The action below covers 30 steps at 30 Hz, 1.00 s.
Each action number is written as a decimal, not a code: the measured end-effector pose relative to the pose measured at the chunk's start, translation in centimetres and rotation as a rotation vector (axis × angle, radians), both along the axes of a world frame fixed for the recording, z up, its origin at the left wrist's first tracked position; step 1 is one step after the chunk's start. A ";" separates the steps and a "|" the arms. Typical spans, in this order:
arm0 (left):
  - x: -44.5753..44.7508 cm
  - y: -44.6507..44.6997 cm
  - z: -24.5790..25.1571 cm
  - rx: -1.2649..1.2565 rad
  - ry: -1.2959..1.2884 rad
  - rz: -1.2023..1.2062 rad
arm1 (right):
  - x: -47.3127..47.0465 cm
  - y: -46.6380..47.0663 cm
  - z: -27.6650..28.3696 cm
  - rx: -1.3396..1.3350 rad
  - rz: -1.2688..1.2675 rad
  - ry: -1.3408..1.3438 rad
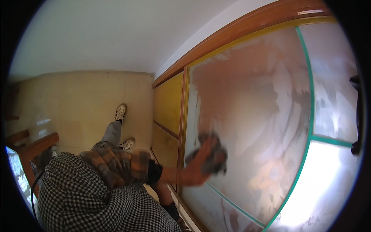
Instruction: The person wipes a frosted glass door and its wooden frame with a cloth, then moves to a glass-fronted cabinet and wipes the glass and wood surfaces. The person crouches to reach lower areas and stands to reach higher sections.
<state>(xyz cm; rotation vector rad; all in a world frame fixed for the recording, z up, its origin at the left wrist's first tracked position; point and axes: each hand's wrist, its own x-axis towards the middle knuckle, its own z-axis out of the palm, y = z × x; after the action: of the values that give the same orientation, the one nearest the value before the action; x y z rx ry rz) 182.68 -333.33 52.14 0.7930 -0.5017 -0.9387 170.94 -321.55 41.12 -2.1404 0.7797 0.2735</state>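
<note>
My left hand (200, 169), blurred by motion, grips a crumpled grey cloth (213, 150) against a large shiny panel (246, 110). Streaks and cloudy smears mark the panel, which mirrors light and brownish tones; whether it is glass or metal I cannot tell. Green strips (312, 95) divide it into sections. A plaid sleeve (127, 165) with a black cuff covers my left arm. Below that arm, a part of my right hand and forearm (163, 192) shows near the furniture's front edge. Its fingers are hidden behind the left forearm and the checked garment.
A wooden rail (232, 34) edges the panel along a white wall (116, 34). Yellowish cabinet fronts (168, 101) face the beige floor (87, 107), where my shoes (121, 112) stand. Wooden furniture (40, 146) is at the left, and a dark object (359, 116) at the far right.
</note>
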 end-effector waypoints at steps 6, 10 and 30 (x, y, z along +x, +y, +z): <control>0.5 1.2 -1.6 -0.199 -0.815 0.254 | -0.3 0.5 0.5 0.080 -0.018 0.306; 9.1 -8.8 -1.6 0.125 -0.252 0.437 | 0.0 1.0 -0.2 0.004 -0.087 -0.113; 16.8 -12.8 -6.5 0.356 -0.449 0.757 | -3.6 -2.1 5.1 -0.341 -0.595 -0.156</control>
<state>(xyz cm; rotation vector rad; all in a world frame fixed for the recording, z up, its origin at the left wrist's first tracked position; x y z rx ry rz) 199.44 -346.13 45.60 1.4037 -0.3684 -0.1329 167.29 -323.70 46.24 -2.0844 1.3952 -0.3568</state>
